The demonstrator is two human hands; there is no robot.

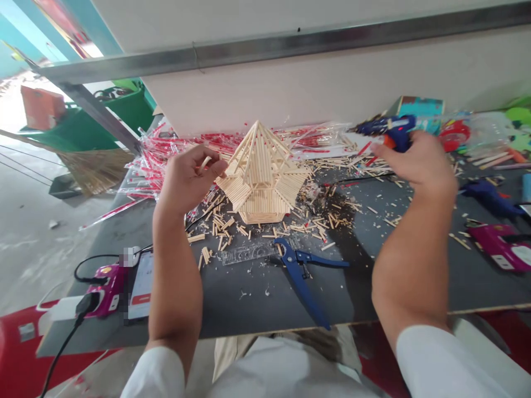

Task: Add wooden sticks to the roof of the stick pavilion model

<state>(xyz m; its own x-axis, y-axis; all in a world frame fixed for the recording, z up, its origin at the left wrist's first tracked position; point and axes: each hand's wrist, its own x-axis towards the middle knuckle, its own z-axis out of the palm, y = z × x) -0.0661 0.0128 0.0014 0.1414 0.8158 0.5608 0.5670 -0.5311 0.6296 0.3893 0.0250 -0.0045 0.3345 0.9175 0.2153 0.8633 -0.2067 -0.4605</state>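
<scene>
currently, the left hand is pinching a pale stick between its thumb and curled fingers, just beside the left edge of the stick model; whether the fingertips are touching the model is not showing clearly. the model is standing between the two hands on the dark table, its roof rising to a point. farther right, the right hand is closing around the handle of a blue glue gun, most of its fingers hiding behind it, the nozzle pointing left. short sticks are lying scattered about the model, red-and-clear wrappers are heaping up behind, and blue cutters are resting in front, partly overlapping a clear ruler.
</scene>
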